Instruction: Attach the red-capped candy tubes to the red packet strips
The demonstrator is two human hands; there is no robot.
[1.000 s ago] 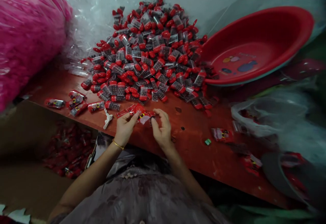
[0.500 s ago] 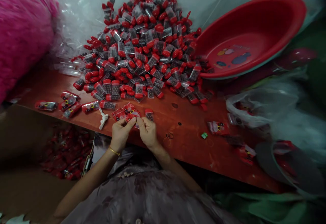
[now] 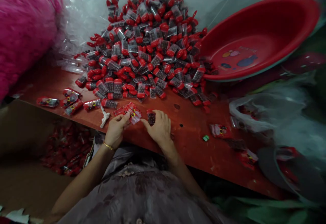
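Note:
At the near edge of the red table, my left hand pinches a red printed packet by its corner. My right hand lies beside it, fingers curled around a small clear container with a red cap standing on the table. A big heap of the same red-capped containers rises just behind both hands.
A tilted red basin leans at the back right. Several filled red packets lie at the left, more at the right, near clear plastic bags. A pink fluffy bundle fills the left. A box of packets sits below.
My right hand left the packet and moved right onto the small container on the table. The left hand keeps the packet.

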